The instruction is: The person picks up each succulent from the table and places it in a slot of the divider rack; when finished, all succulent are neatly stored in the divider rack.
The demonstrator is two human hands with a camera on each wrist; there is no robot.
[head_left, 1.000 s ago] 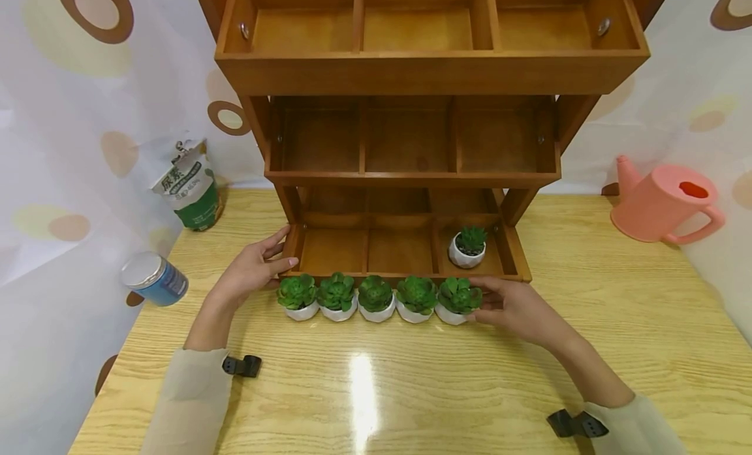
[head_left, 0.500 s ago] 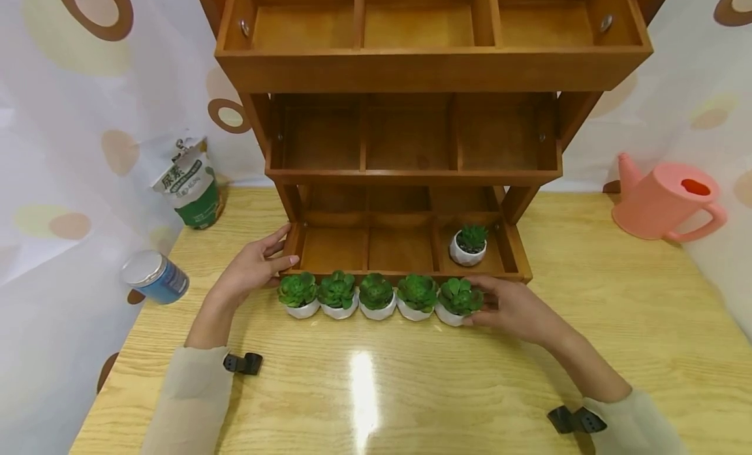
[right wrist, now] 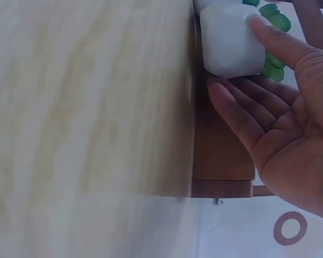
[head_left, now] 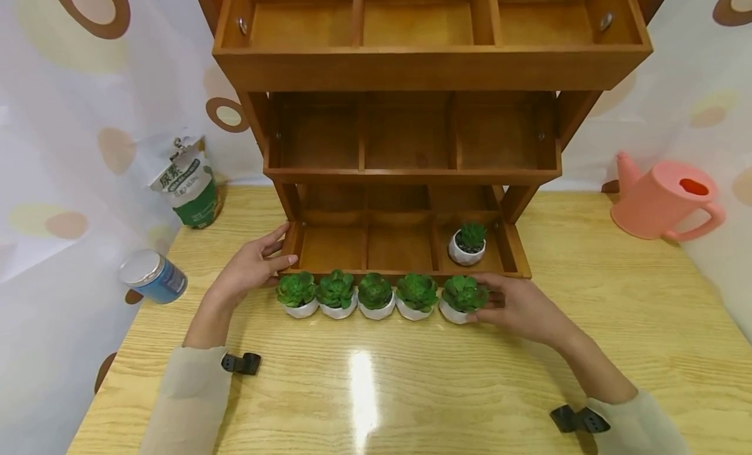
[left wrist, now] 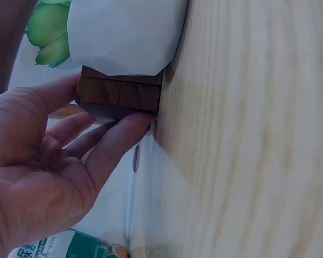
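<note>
My right hand (head_left: 519,308) pinches the white pot of the rightmost potted succulent (head_left: 464,294) between thumb and fingers. In the right wrist view the thumb lies on the side of this faceted white pot (right wrist: 231,40), with the fingers around its other side. A small gap parts it from the succulent (head_left: 417,293) on its left. My left hand (head_left: 249,266) holds the left end of the wooden plant shelf's bottom tier (head_left: 289,247). In the left wrist view its thumb and a finger span the brown corner (left wrist: 118,94), beside a white pot (left wrist: 126,35).
Several potted succulents (head_left: 336,290) stand in a row along the shelf's front. A spiky potted plant (head_left: 469,245) sits in the bottom right compartment. A pink watering can (head_left: 666,197) stands right; a green-and-white bag (head_left: 190,184) and a blue can (head_left: 155,277) stand left.
The rightmost succulent has shifted slightly right with my right hand, opening a small gap to its neighbour. My left hand stays at the shelf's end.
</note>
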